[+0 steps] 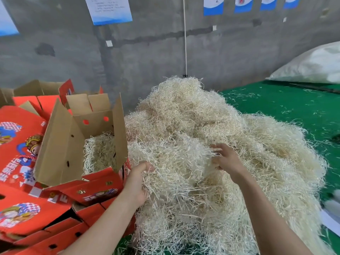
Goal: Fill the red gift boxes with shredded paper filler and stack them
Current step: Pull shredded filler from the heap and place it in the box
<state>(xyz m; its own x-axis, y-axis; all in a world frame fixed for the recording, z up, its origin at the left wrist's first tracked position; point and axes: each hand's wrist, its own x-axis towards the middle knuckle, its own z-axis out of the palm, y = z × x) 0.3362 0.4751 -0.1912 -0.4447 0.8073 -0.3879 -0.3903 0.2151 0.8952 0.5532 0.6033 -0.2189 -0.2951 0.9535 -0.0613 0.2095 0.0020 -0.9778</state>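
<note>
A big heap of cream shredded paper filler covers the middle of the green surface. My left hand grips a clump of filler at the heap's near left side. My right hand reaches into the same clump from the right, fingers curled into the strands. Just left of my hands stands an open red gift box with brown cardboard flaps raised. A layer of filler lies inside it. It rests on a stack of other red gift boxes.
More open red boxes stand behind at the left, against a grey concrete wall. A large white sack lies at the back right. Loose strands are scattered over the green surface.
</note>
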